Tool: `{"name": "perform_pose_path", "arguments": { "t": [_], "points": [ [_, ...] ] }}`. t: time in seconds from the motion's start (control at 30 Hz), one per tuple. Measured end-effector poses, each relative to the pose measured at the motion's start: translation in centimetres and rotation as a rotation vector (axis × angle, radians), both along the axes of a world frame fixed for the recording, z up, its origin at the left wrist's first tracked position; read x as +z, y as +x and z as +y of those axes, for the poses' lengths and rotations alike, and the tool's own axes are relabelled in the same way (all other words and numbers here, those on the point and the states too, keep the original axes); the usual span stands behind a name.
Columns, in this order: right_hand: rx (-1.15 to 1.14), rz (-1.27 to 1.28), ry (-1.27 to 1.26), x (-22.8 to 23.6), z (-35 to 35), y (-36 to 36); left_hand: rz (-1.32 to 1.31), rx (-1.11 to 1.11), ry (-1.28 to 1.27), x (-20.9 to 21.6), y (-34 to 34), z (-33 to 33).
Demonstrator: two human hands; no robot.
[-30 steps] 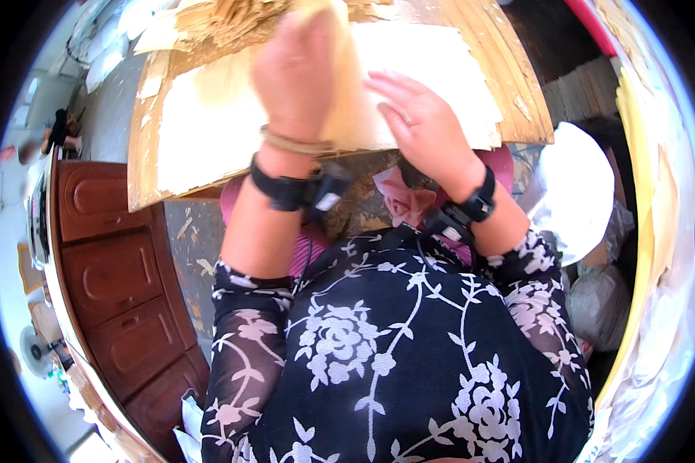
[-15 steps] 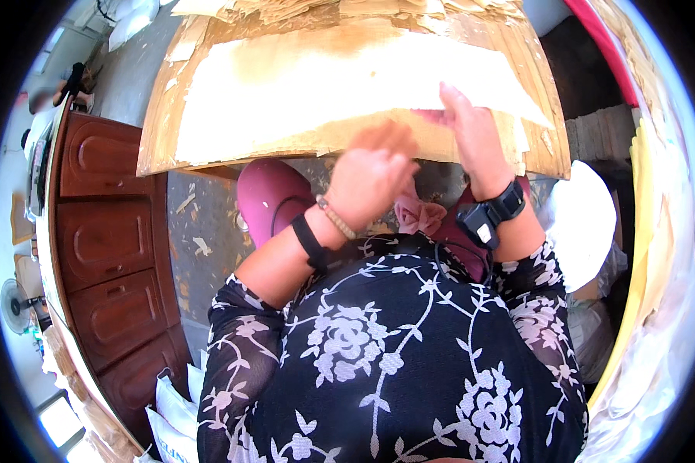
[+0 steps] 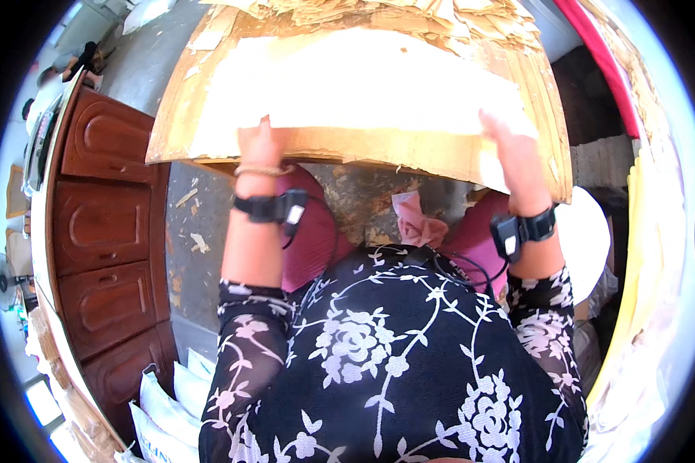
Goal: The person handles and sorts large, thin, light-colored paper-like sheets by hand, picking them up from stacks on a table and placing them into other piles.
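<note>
Both hands are up in front of you on the near edge of one pale sheet, far apart. Your left hand point(image 3: 259, 147) sits at the sheet's near left part, fingers curled over the edge and closed on it; wrist straight, forearm rising steeply from the lower frame, a black wrist device and a bead bracelet on it. The pale sheet point(image 3: 363, 81) lies just ahead of both hands, its long axis running left to right across your view, resting on a brown board point(image 3: 409, 150) whose near strip shows below it. Flaky scraps are piled along the far edge. Your right hand point(image 3: 515, 143) holds the near right corner, fingers closed on the edge, forearm angled inward. Neither hand is clearly nearer; each has its own end.

Left of you stands a dark wooden cabinet point(image 3: 104, 231); the grey floor point(image 3: 189, 208) below shows scattered chips.
</note>
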State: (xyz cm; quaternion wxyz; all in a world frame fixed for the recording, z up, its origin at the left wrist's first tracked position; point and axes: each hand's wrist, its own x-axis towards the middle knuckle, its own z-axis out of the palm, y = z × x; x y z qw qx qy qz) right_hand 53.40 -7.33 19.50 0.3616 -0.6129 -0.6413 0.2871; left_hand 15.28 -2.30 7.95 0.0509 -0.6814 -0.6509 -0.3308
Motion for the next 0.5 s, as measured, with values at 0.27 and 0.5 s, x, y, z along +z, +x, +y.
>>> {"name": "perform_pose_path", "arguments": {
  "t": [0.27, 0.5],
  "points": [
    [-0.238, 1.305, -0.368, -7.4, -4.9, 6.6, -1.528, -0.396, -0.467, 2.8, -4.2, -6.1],
    [-0.356, 1.032, -0.158, -7.4, -2.1, 9.2, -1.852, 0.004, -0.468, -0.8, -6.3, -9.1]
  ]
}}
